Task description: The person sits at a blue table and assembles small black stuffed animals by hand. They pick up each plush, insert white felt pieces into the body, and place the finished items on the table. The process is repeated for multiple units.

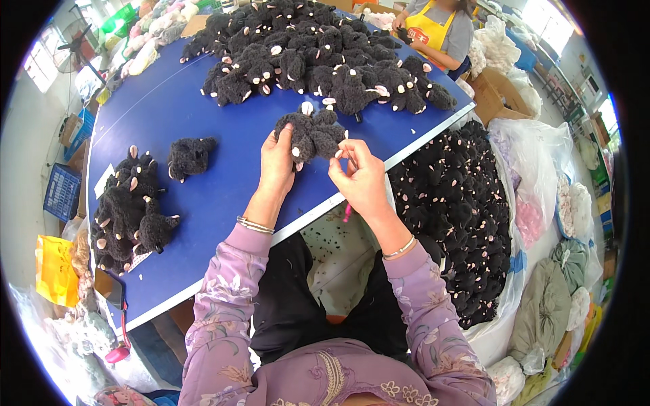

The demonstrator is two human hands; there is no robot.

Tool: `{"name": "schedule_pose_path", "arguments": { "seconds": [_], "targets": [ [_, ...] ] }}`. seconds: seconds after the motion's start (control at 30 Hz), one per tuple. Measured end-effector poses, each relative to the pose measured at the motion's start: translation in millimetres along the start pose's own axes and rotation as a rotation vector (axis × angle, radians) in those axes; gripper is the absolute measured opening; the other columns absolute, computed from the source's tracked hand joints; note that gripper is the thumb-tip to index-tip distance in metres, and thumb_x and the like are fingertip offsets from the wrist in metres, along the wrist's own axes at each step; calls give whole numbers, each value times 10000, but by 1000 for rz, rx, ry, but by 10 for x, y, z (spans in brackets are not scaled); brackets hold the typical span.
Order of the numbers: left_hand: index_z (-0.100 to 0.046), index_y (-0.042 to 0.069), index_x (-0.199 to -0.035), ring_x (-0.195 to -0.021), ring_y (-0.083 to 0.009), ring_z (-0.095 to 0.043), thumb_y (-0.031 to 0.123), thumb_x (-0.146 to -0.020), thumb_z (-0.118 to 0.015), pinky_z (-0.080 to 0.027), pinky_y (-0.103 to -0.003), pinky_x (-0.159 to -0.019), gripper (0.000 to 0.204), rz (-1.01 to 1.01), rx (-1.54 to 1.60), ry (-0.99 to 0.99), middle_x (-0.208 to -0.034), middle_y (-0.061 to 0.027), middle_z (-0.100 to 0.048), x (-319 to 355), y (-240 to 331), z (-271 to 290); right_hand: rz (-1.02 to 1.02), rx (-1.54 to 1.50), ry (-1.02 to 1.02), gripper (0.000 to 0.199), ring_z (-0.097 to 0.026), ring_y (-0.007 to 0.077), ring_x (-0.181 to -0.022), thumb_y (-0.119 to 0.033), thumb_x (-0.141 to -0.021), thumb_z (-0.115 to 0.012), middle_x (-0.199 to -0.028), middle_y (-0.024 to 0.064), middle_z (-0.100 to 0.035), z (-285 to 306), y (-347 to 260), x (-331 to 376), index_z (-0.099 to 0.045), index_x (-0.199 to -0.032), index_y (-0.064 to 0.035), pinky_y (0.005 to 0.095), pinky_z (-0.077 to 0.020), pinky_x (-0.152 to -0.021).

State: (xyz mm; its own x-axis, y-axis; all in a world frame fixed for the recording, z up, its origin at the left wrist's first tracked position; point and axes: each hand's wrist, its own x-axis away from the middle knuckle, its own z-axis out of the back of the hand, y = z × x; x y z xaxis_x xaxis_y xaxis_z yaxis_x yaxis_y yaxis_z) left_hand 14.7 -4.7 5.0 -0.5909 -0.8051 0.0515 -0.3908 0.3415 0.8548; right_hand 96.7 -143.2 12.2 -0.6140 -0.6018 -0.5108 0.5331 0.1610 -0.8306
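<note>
- Head view: the left hand (277, 162) has its grip closed on a small black plush toy with pale pink ears (313, 132); the fingers are wrapped over the toy's left side, and the toy is held just above the blue desk (223, 169), close to its near edge.
- The right hand (359, 177) is just beside the toy, on its right lower side. Thumb and forefinger are pinched together on something very small at the toy's edge; what it is I cannot tell.
- The toy lies between the two hands, above and a little left of the right grip, touching the left one.
- Both wrists wear thin bracelets, and the sleeves are lilac with a flower pattern.
- Behind the held toy, a big heap of similar black plush toys (318, 61) covers the far part of the desk.
- At the left side of the desk there is a smaller pile of black toys (128, 210), and a single black toy (191, 155) lies apart, near it.
- On the right, beside the desk, a clear plastic bag full of black toys (460, 210) stands on the floor.
- At the far end, another person in a yellow apron (433, 30) is at the desk.
</note>
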Motion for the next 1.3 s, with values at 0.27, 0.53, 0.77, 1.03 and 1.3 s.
{"name": "schedule_pose_path", "arguments": {
  "seconds": [0.27,0.53,0.77,1.03,1.3],
  "targets": [
    [-553,-12,-1102,-826,-155,-642,170,-981,-474,-533,-283,-733,233,-76,122,-103,-971,-85,-647,-172,-61,199,111,56,-203,188,-590,131,-565,-29,-722,-677,-646,61,-578,81,-211,81,-514,-813,-9,269,-474,-541],
    [-570,-7,-1085,-832,-121,-622,144,-971,-493,-517,-259,-742,204,-12,58,-208,-967,-62,-644,-30,74,56,-235,-261,-166,145,-508,42,-618,-131,-839,-682,-674,-34,-553,363,-41,-121,-581,-831,-27,219,-422,-565],
    [-591,-3,-1049,-821,-102,-617,140,-945,-555,-507,-245,-738,181,-21,-92,-325,-953,-49,-649,57,-35,-50,-256,-346,-161,146,-434,21,-656,-115,-851,-667,-730,-53,-492,424,69,-173,-574,-911,-21,189,-377,-588],
    [-597,9,-953,-756,-144,-632,345,-978,-484,-515,-275,-717,356,3,-53,-119,-875,-81,-651,-52,49,101,-370,-154,-314,195,-456,48,-685,-167,-836,-687,-723,-32,-510,434,63,-219,-569,-878,-18,218,-399,-620],
    [-492,12,-1222,-845,-139,-617,444,-976,-438,-488,-259,-721,500,155,-82,-321,-955,-93,-645,119,62,-60,-438,-312,-316,267,-574,88,-794,-116,-830,-684,-893,35,-616,294,101,-188,-588,-1029,33,233,-477,-719]
  ]
}}
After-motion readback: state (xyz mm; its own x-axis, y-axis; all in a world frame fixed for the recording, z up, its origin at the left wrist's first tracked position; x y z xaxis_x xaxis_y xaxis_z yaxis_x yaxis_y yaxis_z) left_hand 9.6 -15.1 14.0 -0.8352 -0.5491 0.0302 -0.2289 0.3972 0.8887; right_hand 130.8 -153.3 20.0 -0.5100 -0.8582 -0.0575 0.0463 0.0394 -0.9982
